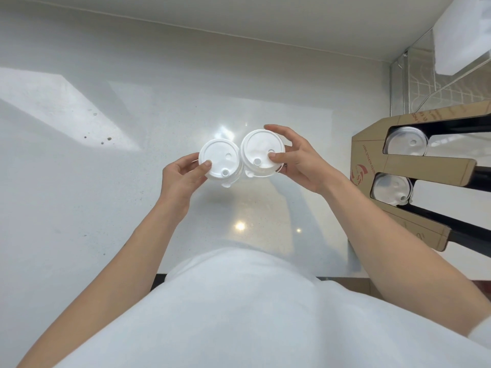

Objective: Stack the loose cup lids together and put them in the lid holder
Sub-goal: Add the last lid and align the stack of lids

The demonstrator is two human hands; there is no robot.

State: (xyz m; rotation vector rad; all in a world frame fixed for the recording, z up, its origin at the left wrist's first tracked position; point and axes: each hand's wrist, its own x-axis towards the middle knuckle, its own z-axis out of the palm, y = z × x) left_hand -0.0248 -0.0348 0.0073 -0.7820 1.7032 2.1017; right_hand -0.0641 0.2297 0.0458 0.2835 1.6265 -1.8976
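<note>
Two white cup lids hover side by side above the white counter, edges nearly touching. My left hand (183,172) pinches the left lid (219,159) with thumb on top. My right hand (295,160) grips the right lid (261,151), thumb on its top and fingers curled over its far rim. More lid edges show under each, so each may be a small stack. The cardboard lid holder (372,160) stands at the right, with stacked lids in its upper slot (406,142) and its lower slot (392,188).
The white counter (106,181) spreads left and ahead, with a wall behind. A clear acrylic stand (414,75) and a white object (462,35) sit at the far right corner. The counter's front edge runs just before my body.
</note>
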